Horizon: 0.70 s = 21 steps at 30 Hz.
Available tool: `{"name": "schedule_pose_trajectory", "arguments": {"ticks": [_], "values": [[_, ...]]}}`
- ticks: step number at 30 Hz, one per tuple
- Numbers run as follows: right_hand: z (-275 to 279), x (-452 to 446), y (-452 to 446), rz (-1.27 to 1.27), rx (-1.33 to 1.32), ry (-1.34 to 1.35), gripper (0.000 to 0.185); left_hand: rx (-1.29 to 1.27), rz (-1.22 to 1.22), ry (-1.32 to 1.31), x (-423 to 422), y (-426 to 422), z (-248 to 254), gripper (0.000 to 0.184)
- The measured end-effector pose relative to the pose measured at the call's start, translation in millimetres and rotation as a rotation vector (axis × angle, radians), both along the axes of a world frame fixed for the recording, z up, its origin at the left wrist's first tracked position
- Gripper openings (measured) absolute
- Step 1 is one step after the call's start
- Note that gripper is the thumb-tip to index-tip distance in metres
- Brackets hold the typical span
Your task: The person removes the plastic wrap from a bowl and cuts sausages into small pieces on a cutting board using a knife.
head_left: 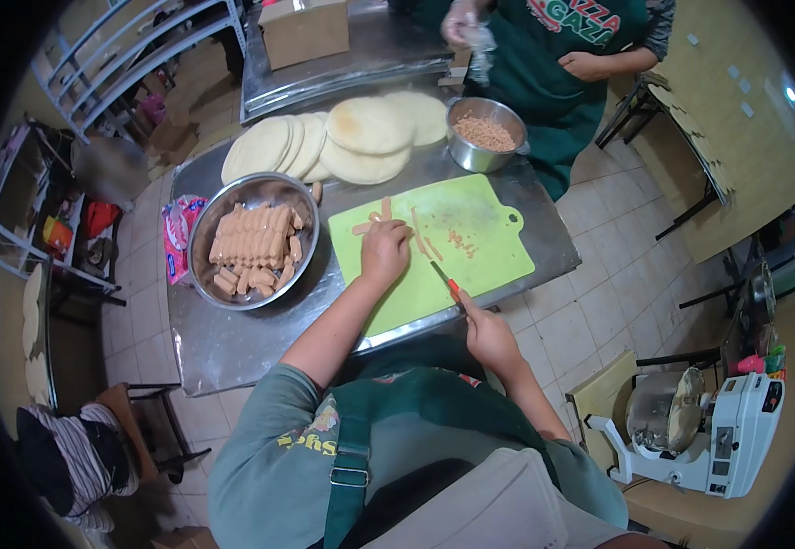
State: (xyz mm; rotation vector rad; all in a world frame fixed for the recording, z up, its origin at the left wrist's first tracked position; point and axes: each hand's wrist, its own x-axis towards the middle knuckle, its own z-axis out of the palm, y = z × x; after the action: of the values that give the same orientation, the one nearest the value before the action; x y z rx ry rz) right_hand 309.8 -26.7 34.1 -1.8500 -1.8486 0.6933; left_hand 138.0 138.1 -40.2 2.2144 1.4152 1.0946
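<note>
My right hand [493,342] grips a knife [454,287] with a red handle, its blade pointing to the far left over a green cutting board [388,311]. On the board, my left hand [386,252] has its fingers closed against sausage strips; the exact contact is partly hidden. Long sausage strips [431,248] lie to the right of its fingertips, with small chopped sausage bits [461,242] farther right. Whole or split sausages [361,228] rest just beyond and left of that hand. A steel bowl [198,274] left of the board holds many sausages [253,236].
Flatbread rounds [361,128] lie along the table's far side. A steel pot [470,158] of chopped sausage stands by the board's far corner. Across the table is a person in a green apron [544,91], one hand in a plastic glove. A pink packet [178,240] lies left; a mixer [727,435] stands right.
</note>
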Motion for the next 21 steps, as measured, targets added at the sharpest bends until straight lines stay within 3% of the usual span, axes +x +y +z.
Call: {"name": "schedule_pose_trajectory", "arguments": {"ticks": [2,5,11,21], "values": [[-5.0,2.8,0.4,0.005,-0.021,0.016,0.045,0.11,0.03,0.097,-7.8,12.0,3.4,0.021],[-1.9,5.4,2.0,0.011,-0.041,0.033,0.044,0.005,0.208,0.33,-19.1,28.9,-4.5,0.041],[-0.7,6.4,1.4,0.021,-0.092,0.058,0.046,-0.282,0.169,0.34,-30.0,38.0,12.3,0.041],[-17.2,11.9,1.7,-0.001,-0.012,0.087,0.046,-0.164,0.163,0.165,-34.4,41.7,16.7,0.025]]}}
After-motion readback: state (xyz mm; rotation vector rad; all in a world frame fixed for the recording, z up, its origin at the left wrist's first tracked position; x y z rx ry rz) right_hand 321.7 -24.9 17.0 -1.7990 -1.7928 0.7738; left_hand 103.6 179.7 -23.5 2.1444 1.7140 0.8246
